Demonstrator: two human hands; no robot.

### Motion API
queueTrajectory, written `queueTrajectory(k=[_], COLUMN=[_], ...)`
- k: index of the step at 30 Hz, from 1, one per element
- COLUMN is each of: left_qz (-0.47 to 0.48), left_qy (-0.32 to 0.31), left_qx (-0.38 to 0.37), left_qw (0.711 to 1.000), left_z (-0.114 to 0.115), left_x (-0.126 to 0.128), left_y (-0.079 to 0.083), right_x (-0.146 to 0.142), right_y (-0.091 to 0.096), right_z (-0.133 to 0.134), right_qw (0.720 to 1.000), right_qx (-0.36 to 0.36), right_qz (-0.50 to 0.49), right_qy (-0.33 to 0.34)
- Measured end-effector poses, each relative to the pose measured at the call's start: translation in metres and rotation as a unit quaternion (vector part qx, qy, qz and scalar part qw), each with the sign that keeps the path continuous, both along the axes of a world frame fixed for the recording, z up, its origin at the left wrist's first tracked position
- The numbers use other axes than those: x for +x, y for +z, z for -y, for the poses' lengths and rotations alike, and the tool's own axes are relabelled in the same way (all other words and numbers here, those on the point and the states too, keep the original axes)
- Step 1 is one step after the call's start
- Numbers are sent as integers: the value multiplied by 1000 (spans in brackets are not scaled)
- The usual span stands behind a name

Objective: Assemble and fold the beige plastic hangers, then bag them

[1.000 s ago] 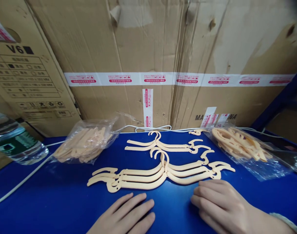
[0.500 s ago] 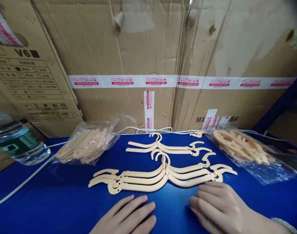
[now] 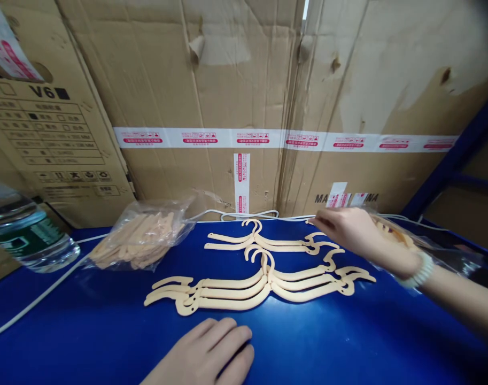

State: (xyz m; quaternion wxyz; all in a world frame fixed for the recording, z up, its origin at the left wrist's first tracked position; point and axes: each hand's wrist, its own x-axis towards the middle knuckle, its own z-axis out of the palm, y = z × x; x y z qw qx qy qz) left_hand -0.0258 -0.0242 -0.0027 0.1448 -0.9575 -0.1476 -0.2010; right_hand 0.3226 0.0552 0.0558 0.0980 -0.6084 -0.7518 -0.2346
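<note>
My left hand lies flat, fingers stretched, on the blue table just in front of a stack of beige plastic hangers. A second, smaller group of hangers lies behind it. My right hand, with a bead bracelet on the wrist, reaches to the far right of that rear group. Its fingertips are pinched on a small loose beige hanger piece at the table's back edge. My forearm covers part of a clear bag of hanger parts.
Another clear bag of beige parts lies at the back left. A water bottle lies on its side at the far left, with a white cable running past it. Cardboard boxes wall off the back; a blue rack post rises at right.
My right hand has left the table's front edge and reached back and right to the loose hanger piece, fingers now pinched. The left hand has stayed put.
</note>
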Motion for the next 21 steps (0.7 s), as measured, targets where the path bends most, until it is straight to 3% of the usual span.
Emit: queueTrajectory(k=[2,6,14,21], left_qz=[19,34,103,154], left_qy=[7,-13,-47,-44], left_qx=[-14,-30,-58,-123], left_qw=[1000,999,992,979], left_z=[2,3,-4,-4], left_x=[7,14,14,15], left_y=[-2,-5,-25,-37], right_x=[6,14,12,-3], right_y=[4,-4,-25,-12], right_z=[-23,-49,-53,-46], right_qw=[993,979,978,986], right_qx=[-91,-177,-171,-122], right_qz=[25,63,96,104], right_qy=[-71,-76,-76,-53])
